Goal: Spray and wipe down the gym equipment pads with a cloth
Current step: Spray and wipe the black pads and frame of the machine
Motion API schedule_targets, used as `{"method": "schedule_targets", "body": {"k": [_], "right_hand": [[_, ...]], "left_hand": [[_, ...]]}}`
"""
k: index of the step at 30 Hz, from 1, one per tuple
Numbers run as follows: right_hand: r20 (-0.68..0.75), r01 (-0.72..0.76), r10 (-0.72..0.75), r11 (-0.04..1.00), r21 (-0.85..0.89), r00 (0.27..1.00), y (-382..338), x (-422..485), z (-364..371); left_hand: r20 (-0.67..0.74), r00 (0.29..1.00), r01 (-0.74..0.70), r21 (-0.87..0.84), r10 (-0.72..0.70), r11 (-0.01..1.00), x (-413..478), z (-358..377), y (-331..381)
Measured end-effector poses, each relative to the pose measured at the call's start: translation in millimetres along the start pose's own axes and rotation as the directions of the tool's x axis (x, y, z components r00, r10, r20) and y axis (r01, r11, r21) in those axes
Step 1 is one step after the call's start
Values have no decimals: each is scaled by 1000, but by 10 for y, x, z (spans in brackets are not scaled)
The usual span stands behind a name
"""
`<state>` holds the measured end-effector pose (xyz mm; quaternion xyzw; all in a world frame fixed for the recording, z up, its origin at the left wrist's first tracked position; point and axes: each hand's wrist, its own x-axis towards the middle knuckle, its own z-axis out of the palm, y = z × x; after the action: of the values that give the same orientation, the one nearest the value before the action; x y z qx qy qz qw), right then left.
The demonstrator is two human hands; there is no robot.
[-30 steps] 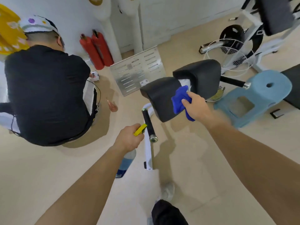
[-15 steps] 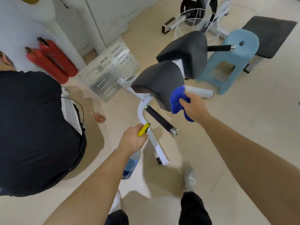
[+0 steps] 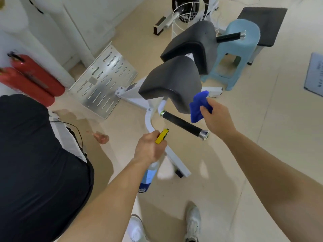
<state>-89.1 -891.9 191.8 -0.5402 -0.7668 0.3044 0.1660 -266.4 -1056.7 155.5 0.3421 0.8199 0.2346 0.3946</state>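
Two black curved pads sit side by side on a white frame: the near pad (image 3: pixel 172 81) and the far pad (image 3: pixel 192 43). My right hand (image 3: pixel 216 117) grips a bunched blue cloth (image 3: pixel 198 105) against the near pad's right lower edge. A black handle bar (image 3: pixel 183 124) with a metal end cap juts out below the cloth. My left hand (image 3: pixel 150 148) holds a spray bottle (image 3: pixel 148 177) by its neck, its yellow trigger head (image 3: pixel 162 136) pointing up toward the pads and its clear body hanging below the fist.
A person in black (image 3: pixel 35 163) crouches at the left. Two red extinguishers (image 3: pixel 33 79) lie by the wall beside a perforated metal plate (image 3: pixel 103 81). A light blue stool (image 3: pixel 237 55), a dark bench pad (image 3: pixel 264 23) and a wire fan (image 3: pixel 185 13) stand behind. My shoes (image 3: pixel 192 222) are below.
The view has tilted downward and moved closer to the pads. My right hand with the cloth slid down the near pad's right side to its lower edge. My left hand keeps the bottle.
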Motion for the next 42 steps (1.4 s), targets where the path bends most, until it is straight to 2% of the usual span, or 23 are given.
{"method": "schedule_targets", "body": {"k": [4,6,7,9,11,12,14,18,20,23,26,30,33,38,42], "right_hand": [[163,232,-205,958,-171,965,-110,118,410],[296,326,-239,899,-292,925,-144,164,759],[358,370,-231,842,-392,905,-139,170,928],[435,447,-196,659,-605,879,-90,156,1180],[435,476,-208,511,-716,876,-55,129,1230],[431,488,-231,482,-728,872,-27,117,1195],[423,485,-240,503,-716,874,62,63,1058],[366,385,-165,622,-682,916,258,-119,598],[377,372,-130,617,-693,917,288,-173,468],[418,374,-84,627,-683,905,166,-99,549],[454,407,-117,673,-618,883,5,156,927],[470,452,-159,644,-617,868,-194,487,1431],[493,499,-187,590,-635,849,-86,448,1297],[498,378,-52,720,-581,865,184,129,552],[562,227,132,821,-523,817,212,89,87]], "left_hand": [[-34,999,-21,-94,18,995,23,10,-96],[-64,998,-35,-144,26,989,55,9,-166],[-76,996,-48,-157,37,986,63,6,-185],[-89,995,-66,-171,51,983,84,23,-226],[-96,994,-71,-171,55,983,87,40,-245],[-95,994,-66,-172,50,983,90,56,-254],[-86,995,-58,-179,44,982,103,80,-265],[-51,998,-47,-180,38,983,91,105,-253],[-46,998,-50,-204,42,978,84,112,-245],[-54,997,-66,-233,55,970,124,93,-260],[-77,995,-80,-247,63,966,200,71,-320],[-116,992,-66,-232,40,970,264,18,-378],[-108,993,-61,-205,39,977,262,-33,-366],[-66,995,-82,-205,70,975,154,-73,-309],[-32,992,-127,-213,124,969,77,-54,-283]]}}
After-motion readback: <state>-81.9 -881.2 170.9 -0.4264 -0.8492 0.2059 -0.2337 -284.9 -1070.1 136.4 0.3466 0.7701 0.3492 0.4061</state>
